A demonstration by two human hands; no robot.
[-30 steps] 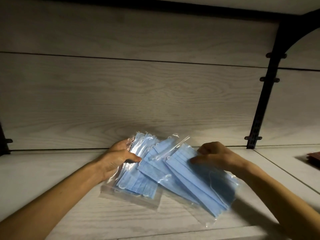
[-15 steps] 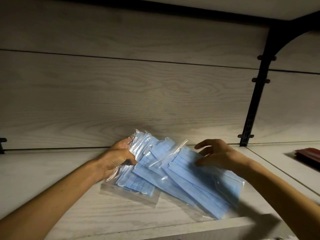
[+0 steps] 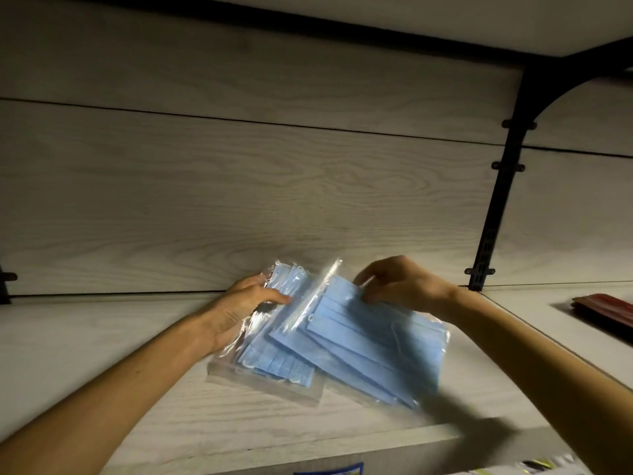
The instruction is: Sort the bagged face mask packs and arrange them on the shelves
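I observe my right hand (image 3: 404, 286) pinching the top mask pack (image 3: 370, 341) at its rear edge; long axis slants toward the shelf (image 3: 137, 337) front. My left hand (image 3: 239, 306) grips the lower packs (image 3: 274, 361).

There is one view only, from a wide-angle camera worn on the person's head, so nothing is shared with a second view. It faces forward and slightly down into a shelf (image 3: 102, 337) bay, close in, with both forearms entering from the lower corners. The back panel (image 3: 239, 183) fills most of the picture (its seams bow with the lens), the shelf's front edge runs along the bottom, and a black bracket (image 3: 496, 186) stands at the right.
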